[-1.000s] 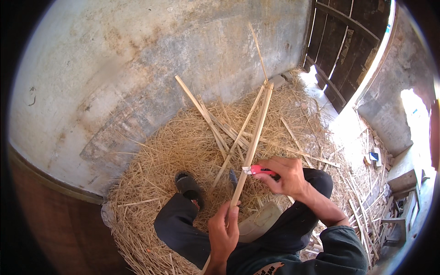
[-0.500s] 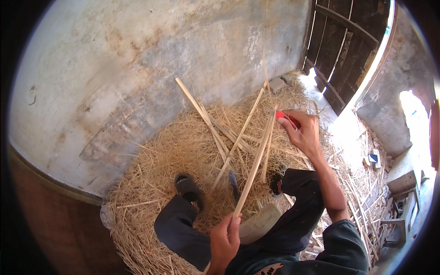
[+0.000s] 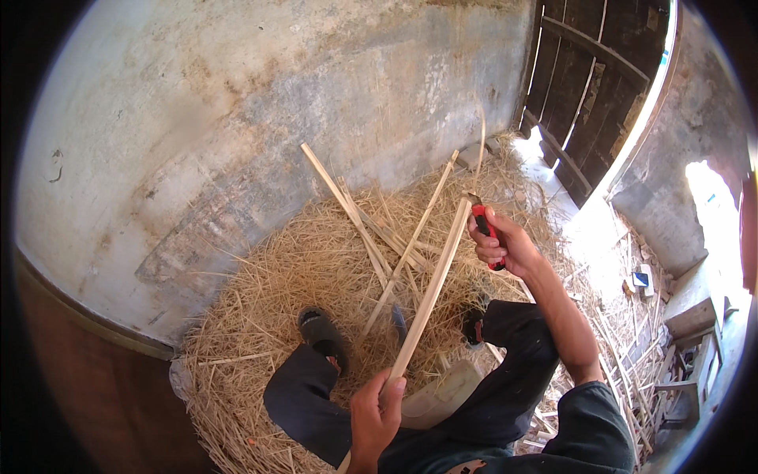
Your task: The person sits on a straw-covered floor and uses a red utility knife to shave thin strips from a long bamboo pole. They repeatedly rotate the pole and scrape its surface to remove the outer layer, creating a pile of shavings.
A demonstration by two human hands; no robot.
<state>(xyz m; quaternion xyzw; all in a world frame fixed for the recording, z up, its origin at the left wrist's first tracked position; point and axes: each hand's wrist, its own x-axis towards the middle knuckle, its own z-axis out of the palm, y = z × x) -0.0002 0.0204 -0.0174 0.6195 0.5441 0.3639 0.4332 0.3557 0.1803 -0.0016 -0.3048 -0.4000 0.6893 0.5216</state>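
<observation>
My left hand is closed round the lower end of a long, pale strip of split bamboo or wood, which slants up and away to the right. My right hand, near the strip's far end, grips a knife with a red and black handle. The knife's short blade is at the strip's tip; whether it touches cannot be made out. From there a thin, curved sliver rises toward the wall. More pale strips lie crossed on the shavings beyond my feet.
Straw-like shavings spread around my shoes. A bluish, narrow object and a pale, rounded object lie between my legs. Ahead stands a stained wall, with a dark plank door at far right. Loose sticks lie at right.
My right hand has turned, so the knife handle now points downward and shows more fully. The thin sliver has swung right and bends more. My left hand has shifted slightly left with the strip.
</observation>
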